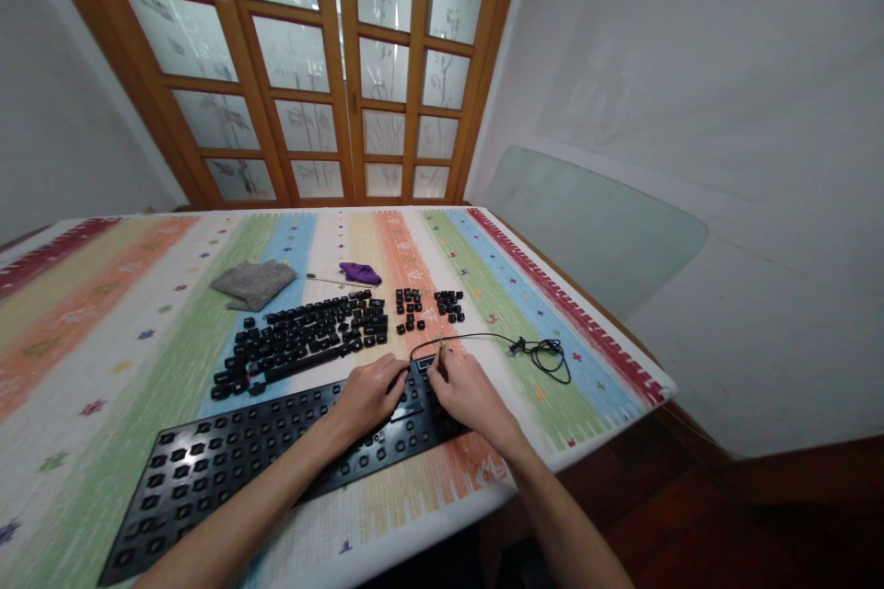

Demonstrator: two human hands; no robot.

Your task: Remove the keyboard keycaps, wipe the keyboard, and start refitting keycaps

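Note:
A black keyboard with its keycaps off lies slanted along the table's near side, bare switch posts showing. My left hand rests on its upper part, fingers bent and together at the far edge beside a small panel. Right of that panel, my right hand is closed in a pinch over the keyboard's far right corner. A small pale, yellowish tip shows at its fingertips, too small to name. Beyond the keyboard lie rows of loose black keycaps, with smaller groups of keycaps to the right.
A black cable runs from the keyboard's far edge to a coil on the right. Behind the keycaps lie a grey cloth, a thin rod and a purple cloth. A striped tablecloth covers the table; a wall stands at right.

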